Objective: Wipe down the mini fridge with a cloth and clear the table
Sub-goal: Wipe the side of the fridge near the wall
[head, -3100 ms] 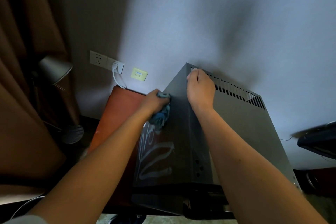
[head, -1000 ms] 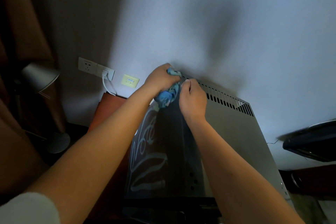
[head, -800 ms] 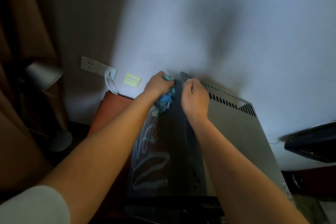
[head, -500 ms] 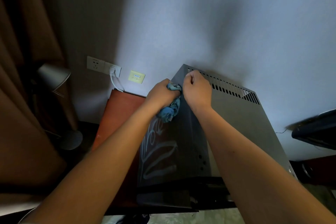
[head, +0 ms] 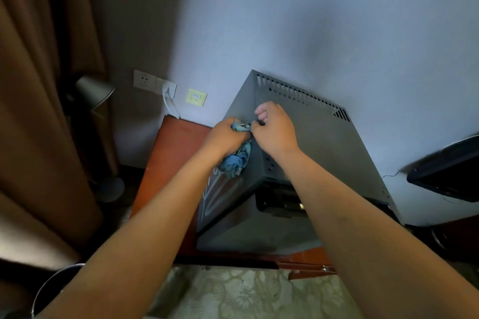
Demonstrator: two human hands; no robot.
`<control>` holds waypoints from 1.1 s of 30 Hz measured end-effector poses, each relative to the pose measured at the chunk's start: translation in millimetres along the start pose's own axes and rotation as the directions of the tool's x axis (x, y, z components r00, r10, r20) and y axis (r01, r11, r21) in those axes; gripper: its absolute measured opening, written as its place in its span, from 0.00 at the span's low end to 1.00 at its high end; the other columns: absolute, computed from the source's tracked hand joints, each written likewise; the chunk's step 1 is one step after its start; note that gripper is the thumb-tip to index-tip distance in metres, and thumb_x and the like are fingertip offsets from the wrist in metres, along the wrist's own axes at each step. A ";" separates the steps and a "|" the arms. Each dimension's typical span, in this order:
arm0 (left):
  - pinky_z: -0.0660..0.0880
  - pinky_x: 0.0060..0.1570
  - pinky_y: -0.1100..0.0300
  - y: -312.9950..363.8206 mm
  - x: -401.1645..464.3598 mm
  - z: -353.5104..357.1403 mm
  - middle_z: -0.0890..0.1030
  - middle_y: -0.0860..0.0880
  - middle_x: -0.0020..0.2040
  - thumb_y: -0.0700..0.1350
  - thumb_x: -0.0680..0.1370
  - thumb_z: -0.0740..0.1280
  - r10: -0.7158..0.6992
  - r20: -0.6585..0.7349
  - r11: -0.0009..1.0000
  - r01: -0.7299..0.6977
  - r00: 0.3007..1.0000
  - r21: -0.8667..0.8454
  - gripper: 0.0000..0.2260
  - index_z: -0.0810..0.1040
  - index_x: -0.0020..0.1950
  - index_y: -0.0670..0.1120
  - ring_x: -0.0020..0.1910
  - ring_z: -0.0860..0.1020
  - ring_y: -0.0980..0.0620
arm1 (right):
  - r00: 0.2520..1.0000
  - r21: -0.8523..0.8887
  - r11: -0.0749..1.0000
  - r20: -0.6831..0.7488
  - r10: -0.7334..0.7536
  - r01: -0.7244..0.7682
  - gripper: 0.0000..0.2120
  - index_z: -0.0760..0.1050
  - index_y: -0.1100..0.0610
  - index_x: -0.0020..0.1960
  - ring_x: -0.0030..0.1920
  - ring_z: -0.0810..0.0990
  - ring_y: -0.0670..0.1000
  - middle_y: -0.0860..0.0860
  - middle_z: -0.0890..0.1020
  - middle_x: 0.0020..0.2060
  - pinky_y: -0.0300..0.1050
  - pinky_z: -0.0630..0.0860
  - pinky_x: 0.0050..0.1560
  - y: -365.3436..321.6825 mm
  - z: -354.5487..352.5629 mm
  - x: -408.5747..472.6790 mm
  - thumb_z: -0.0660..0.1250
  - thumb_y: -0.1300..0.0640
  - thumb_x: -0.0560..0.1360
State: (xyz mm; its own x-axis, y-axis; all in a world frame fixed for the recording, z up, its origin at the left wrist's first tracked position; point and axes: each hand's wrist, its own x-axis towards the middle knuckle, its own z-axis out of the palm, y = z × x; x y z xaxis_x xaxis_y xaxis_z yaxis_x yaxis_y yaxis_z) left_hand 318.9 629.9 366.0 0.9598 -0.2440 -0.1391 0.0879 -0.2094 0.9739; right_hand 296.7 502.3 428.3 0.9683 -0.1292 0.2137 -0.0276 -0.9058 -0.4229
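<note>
I judge wiping unfinished: my left hand [head: 225,137] grips the bunched cloth [head: 237,158] against the mini fridge [head: 324,142] side at 9 o'clock, right hand [head: 274,129] curled empty on top, surface [head: 171,153] unaddressed.

The person shows only as two arms. The left forearm [head: 155,228] and the right forearm [head: 350,215] are both bare along all of their visible length, from the lower edge of the view up to the wrists. The left grip [head: 225,137] is a bare hand, and so is the right grip [head: 274,132]. The nails that show on the right fingers [head: 260,112] are short and plain. The right forearm carries a small dark fleck midway along.
</note>
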 end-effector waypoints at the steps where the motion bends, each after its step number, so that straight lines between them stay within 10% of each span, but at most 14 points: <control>1: 0.81 0.53 0.45 -1.2 -10.8 0.7 0.85 0.50 0.45 0.53 0.71 0.72 -0.010 0.002 1.000 0.010 1.000 -0.007 0.10 0.79 0.49 0.50 0.46 0.83 0.49 | 1.000 0.009 1.000 0.015 -0.001 0.001 0.12 0.75 0.52 0.56 0.53 0.77 0.50 0.48 0.77 0.51 0.44 0.76 0.52 -1.1 -2.3 -7.9 0.69 0.61 0.74; 11: 0.80 0.51 0.52 -50.8 -99.6 21.4 0.84 0.50 0.48 0.50 0.75 0.72 -0.096 -0.014 0.995 0.096 0.995 0.037 0.10 0.77 0.54 0.52 0.47 0.82 0.49 | 0.984 0.009 0.998 0.170 -0.060 0.059 0.21 0.74 0.52 0.68 0.64 0.74 0.48 0.47 0.75 0.66 0.38 0.67 0.57 -8.0 -9.7 -73.8 0.62 0.65 0.76; 15: 0.80 0.56 0.49 -69.7 -110.2 25.6 0.83 0.45 0.60 0.56 0.73 0.73 -0.235 0.005 0.971 0.234 0.972 0.043 0.28 0.74 0.70 0.48 0.54 0.82 0.43 | 0.968 0.019 0.998 0.244 -0.061 0.058 0.22 0.73 0.48 0.69 0.55 0.74 0.47 0.46 0.72 0.68 0.42 0.70 0.54 -3.6 -12.3 -74.6 0.59 0.65 0.79; 24: 0.81 0.53 0.49 -34.3 -100.0 19.5 0.85 0.49 0.46 0.46 0.73 0.73 -0.046 -0.059 0.998 0.044 0.997 -0.048 0.07 0.76 0.46 0.54 0.46 0.84 0.47 | 0.951 -0.111 0.987 0.300 -0.079 0.117 0.26 0.74 0.49 0.69 0.81 0.49 0.47 0.44 0.66 0.77 0.45 0.49 0.80 -7.2 -9.6 -75.2 0.55 0.69 0.77; 33: 0.80 0.49 0.53 -109.2 -107.3 36.8 0.83 0.46 0.52 0.53 0.77 0.72 -0.290 -0.049 0.956 0.287 0.956 -0.060 0.13 0.75 0.59 0.50 0.44 0.82 0.49 | 0.932 -0.307 0.934 0.357 -0.067 0.185 0.26 0.72 0.42 0.71 0.82 0.43 0.50 0.43 0.60 0.80 0.50 0.43 0.81 -12.8 -6.7 -76.3 0.58 0.64 0.78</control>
State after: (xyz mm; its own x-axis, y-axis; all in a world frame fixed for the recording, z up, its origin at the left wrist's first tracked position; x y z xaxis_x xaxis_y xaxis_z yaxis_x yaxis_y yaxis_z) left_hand 196.5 644.1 268.0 0.9050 -0.1259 -0.4063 0.3753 -0.2134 0.9020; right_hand 221.6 521.1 423.3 0.9926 0.0845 -0.0870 0.0771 -0.9934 -0.0851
